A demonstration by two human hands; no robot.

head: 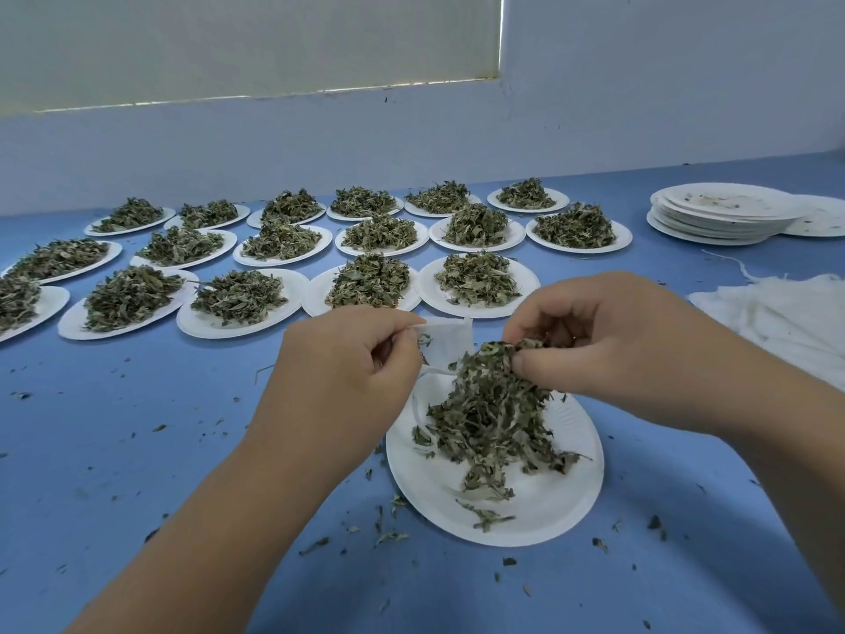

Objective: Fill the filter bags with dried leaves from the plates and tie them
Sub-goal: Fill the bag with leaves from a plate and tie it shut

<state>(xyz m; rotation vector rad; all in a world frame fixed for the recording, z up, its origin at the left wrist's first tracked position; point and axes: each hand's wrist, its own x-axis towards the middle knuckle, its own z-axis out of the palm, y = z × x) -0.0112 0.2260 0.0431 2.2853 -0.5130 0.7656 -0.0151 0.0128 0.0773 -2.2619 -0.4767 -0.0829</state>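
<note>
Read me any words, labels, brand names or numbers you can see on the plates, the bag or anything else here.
None: no writing, label, brand or number shows anywhere.
The filter bag held by the left hand, the near plate, the stack of empty plates and the wall are all plain.

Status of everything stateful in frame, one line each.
left hand, pinching the filter bag
filter bag, held up, untied
right hand, gripping a leaf clump
near plate, partly emptied
far plates, heaped with leaves
plate stack, empty, stacked
white cloth pile, lying flat
</note>
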